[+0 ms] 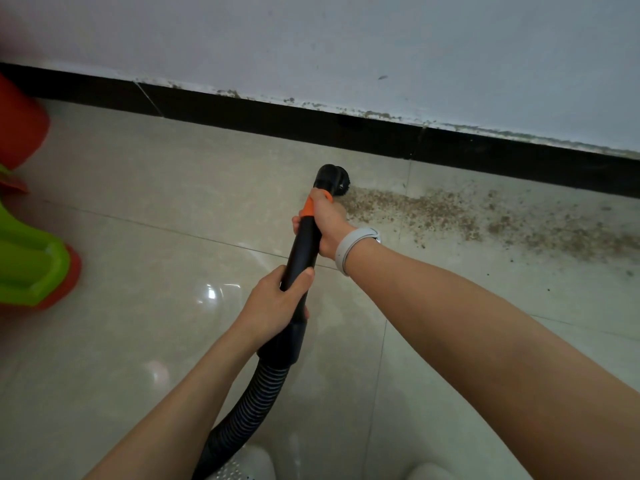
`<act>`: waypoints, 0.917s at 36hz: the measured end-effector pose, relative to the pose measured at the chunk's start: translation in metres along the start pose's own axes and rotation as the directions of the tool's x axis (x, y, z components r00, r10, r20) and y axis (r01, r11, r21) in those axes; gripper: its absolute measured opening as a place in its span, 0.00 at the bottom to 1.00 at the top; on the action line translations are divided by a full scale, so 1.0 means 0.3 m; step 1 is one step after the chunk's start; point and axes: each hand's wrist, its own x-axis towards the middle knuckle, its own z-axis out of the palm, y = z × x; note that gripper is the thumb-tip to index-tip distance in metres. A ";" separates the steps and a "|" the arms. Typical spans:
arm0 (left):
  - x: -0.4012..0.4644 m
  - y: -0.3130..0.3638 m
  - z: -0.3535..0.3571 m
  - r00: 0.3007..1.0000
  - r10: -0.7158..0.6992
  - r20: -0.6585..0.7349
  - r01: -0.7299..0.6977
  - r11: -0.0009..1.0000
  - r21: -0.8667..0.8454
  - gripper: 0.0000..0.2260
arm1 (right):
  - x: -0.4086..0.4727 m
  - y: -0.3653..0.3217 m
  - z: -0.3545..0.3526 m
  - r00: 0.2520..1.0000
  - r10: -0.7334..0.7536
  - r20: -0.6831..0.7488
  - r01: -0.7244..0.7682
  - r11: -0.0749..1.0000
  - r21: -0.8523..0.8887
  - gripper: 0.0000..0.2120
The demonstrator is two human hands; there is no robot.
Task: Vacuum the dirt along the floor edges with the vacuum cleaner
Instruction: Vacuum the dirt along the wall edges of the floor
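Underfoot, the floor point(145, 209) is pale glossy tile, and it meets a white wall point(346, 39) along a black skirting point(381, 136) that runs from upper left down to the right. At the left edge sit blurred plastic things, a red tub point(20, 123) and a green piece point(31, 268) on a red base; whether anything lies in them cannot be told. Dirt point(460, 216), brown and crumbly, lies in a band on the tiles just beside the skirting, reaching from mid-frame to the right edge. A black ribbed hose point(249, 407) rises from the bottom of the view into a rigid black wand point(304, 244) with an orange collar point(308, 207). Its long axis runs from the near floor up and slightly right toward the wall, and its nozzle point(334, 178) sits at the left end of the dirt band, near the skirting but apart from it. The right hand point(329, 223), with a pale band point(353, 247) on the wrist, grips the wand at the collar, fingers curled round it. The left hand point(277, 303) grips the wand lower down, just above the hose cuff, thumb over the top. Two pale shoe tips point(242, 465) show at the bottom edge.
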 end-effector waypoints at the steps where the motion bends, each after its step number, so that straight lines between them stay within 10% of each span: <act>1: 0.000 0.001 0.005 1.000 0.002 0.006 -0.002 1.000 0.002 0.10 | 0.000 -0.001 -0.007 1.000 -0.004 -0.006 0.004 1.000 0.001 0.09; 33: 0.048 -0.025 0.144 0.967 0.098 0.234 -0.119 0.990 0.073 0.14 | -0.047 -0.018 -0.246 0.966 -0.134 -0.223 0.140 0.990 0.014 0.11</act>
